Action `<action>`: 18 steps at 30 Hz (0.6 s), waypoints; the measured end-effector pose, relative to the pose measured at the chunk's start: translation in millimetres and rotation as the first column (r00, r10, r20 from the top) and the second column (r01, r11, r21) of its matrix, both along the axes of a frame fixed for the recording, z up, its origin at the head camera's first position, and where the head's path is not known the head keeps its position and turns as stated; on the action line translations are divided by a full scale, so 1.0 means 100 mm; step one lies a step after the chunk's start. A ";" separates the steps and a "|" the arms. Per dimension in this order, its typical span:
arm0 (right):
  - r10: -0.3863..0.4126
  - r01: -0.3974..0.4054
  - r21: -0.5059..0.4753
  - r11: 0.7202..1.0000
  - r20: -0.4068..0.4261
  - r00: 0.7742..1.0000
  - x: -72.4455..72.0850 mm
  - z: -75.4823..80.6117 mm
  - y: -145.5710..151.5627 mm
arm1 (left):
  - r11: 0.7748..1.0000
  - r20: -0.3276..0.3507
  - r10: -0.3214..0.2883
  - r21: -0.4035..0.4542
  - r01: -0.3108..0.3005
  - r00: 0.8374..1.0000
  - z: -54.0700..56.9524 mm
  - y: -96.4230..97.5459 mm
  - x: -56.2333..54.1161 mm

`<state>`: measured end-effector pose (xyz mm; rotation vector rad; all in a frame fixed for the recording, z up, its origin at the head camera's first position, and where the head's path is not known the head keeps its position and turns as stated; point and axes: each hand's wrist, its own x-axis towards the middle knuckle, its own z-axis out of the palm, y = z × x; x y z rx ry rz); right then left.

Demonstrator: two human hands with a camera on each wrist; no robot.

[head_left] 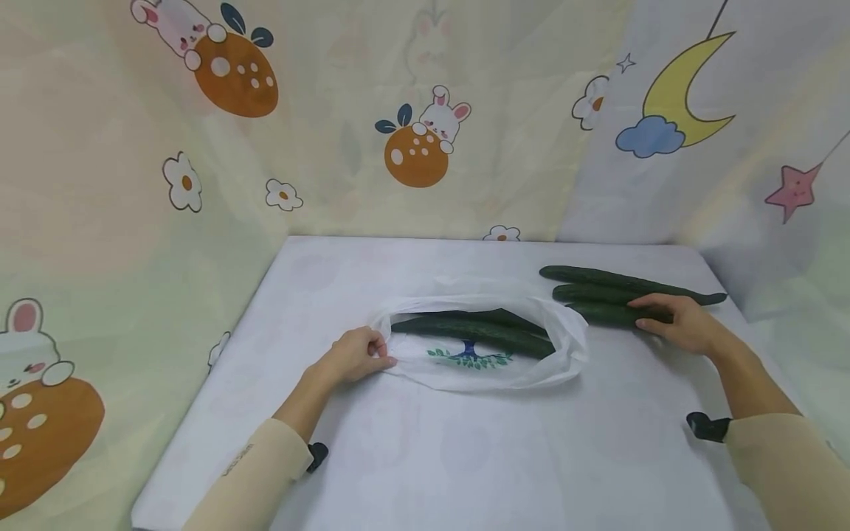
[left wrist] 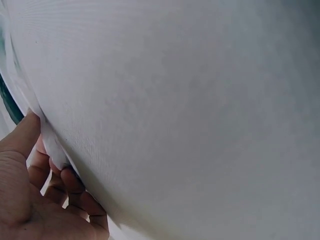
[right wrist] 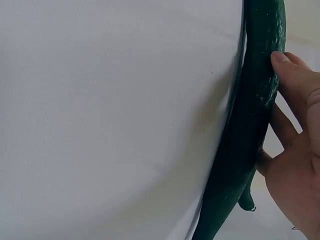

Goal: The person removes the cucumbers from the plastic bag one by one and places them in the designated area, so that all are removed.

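A white plastic bag (head_left: pixel 425 376) lies on its side on the table, its mouth facing me, with a green and blue tree print. Inside it are dark green cucumbers (head_left: pixel 478 332), at least two, one overlapping the other. My left hand (head_left: pixel 352 355) pinches the left edge of the bag's mouth between thumb and fingers; the left wrist view shows the gathered plastic (left wrist: pixel 52 142) there. To the right of the bag, three more cucumbers lie side by side. My right hand (head_left: pixel 684 323) grips the nearest cucumber (right wrist: pixel 250 105), thumb on the near side, fingers reaching over its far side.
The white table (head_left: pixel 425 457) runs back to a cloth backdrop (head_left: pixel 332 147) printed with rabbits, flowers and a moon. Behind the gripped cucumber lie the middle cucumber (head_left: pixel 584 294) and the farthest one (head_left: pixel 617 279), whose thin tip reaches toward the table's right edge.
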<state>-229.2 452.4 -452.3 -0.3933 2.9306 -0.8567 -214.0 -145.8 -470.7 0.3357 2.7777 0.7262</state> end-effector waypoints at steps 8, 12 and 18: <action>-0.031 0.027 -0.027 0.999 -0.128 0.991 0.08 0.13 -0.11 | 1.000 -0.017 -0.021 -0.009 0.021 1.000 0.00 -0.02 -0.02; -0.019 0.008 -0.062 0.998 -0.171 0.985 0.09 0.24 -0.25 | 1.000 -0.025 -0.024 -0.015 0.024 0.999 0.00 -0.02 0.00; -0.011 0.001 -0.057 0.998 -0.172 0.985 0.11 0.39 -0.55 | 1.000 -0.018 -0.026 -0.015 0.026 0.999 0.00 -0.03 0.01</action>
